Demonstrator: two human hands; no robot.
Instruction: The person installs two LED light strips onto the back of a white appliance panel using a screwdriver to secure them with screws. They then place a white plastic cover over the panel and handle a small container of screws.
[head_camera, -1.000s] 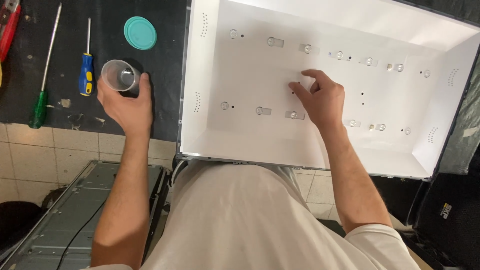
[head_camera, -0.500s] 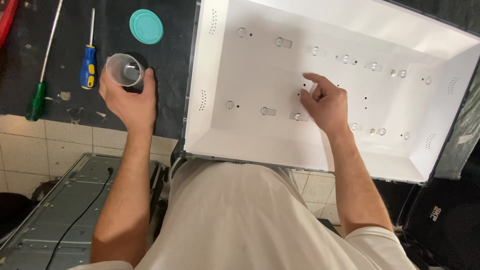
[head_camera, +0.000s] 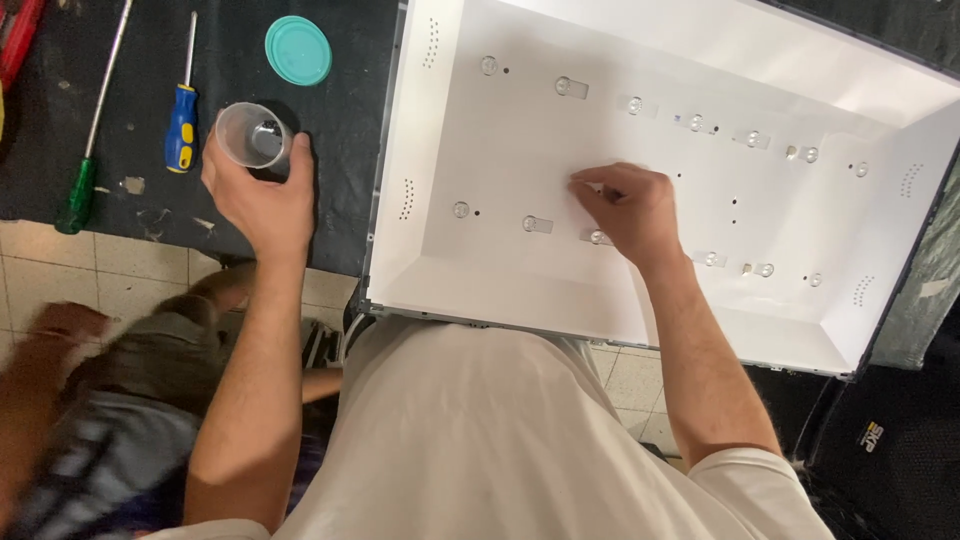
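Dark matting is covering the table (head_camera: 330, 180) you are working over, with pale floor tiles showing below its near edge. Your left hand (head_camera: 255, 190) is wrapping a closed grip around a small clear plastic cup (head_camera: 250, 135), which is sitting at the left of the table, just beside the left wall of a large white backlight tray (head_camera: 480, 290). That cup is looking light and thin-walled, likely easy to crush, so holding it round the side, as you are doing, seems the sound place. Your right hand (head_camera: 625, 210) is resting inside the tray near its middle, fingertips pinched together over a small piece on the reflector sheet; whether anything is actually between them, you cannot tell from here. Small lens caps (head_camera: 536, 224) are lying in two rows across the tray and look tiny and fiddly. Farther left, a blue-and-yellow screwdriver (head_camera: 182, 118) and a green-handled screwdriver (head_camera: 85, 165) are lying apart from the cup, and a teal lid (head_camera: 298, 50) is lying beyond it. A blurred person (head_camera: 110, 400) is crouching at the near left.
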